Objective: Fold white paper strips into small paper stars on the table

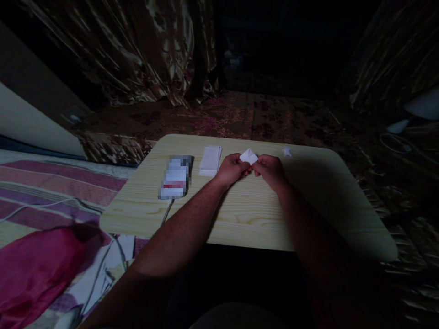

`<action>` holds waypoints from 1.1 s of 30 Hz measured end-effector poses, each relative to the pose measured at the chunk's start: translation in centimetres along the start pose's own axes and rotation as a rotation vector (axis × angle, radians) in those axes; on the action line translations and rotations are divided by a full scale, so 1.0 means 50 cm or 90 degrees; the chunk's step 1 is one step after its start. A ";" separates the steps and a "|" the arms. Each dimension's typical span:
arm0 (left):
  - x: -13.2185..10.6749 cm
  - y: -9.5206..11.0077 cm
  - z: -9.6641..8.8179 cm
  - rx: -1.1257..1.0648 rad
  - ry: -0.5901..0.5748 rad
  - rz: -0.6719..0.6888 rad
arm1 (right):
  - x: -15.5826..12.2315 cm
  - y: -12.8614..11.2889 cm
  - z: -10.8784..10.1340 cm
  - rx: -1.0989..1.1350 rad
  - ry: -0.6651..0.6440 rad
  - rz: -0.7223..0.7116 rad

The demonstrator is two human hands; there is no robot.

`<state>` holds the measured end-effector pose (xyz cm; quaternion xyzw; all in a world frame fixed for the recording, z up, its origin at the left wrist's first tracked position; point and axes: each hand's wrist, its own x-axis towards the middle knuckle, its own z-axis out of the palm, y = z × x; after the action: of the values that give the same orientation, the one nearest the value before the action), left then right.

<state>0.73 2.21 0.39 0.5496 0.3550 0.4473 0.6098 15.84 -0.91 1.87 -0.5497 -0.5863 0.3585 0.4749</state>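
Note:
My left hand [231, 169] and my right hand [270, 170] meet over the far middle of a light wooden table [247, 214]. Both pinch a small folded piece of white paper [248, 156], which sticks up between the fingertips. The fingers of each hand are curled closed on the paper's lower edges. A stack of white paper sheets [210, 160] lies just left of my left hand.
A blurred phone-like object [175, 177] lies left of the stack, with a cable [167, 212] running off the table's near edge. A tiny folded white paper shape [286, 151] sits to the right. Striped bedding and a red cloth [41, 265] lie at the left; shiny curtains hang behind.

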 end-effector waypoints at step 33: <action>-0.003 0.008 0.003 0.013 -0.016 0.013 | 0.000 -0.003 0.003 -0.005 0.034 0.006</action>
<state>0.74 2.02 0.78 0.5652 0.3460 0.4428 0.6040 15.65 -0.91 1.98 -0.5639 -0.5722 0.3437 0.4864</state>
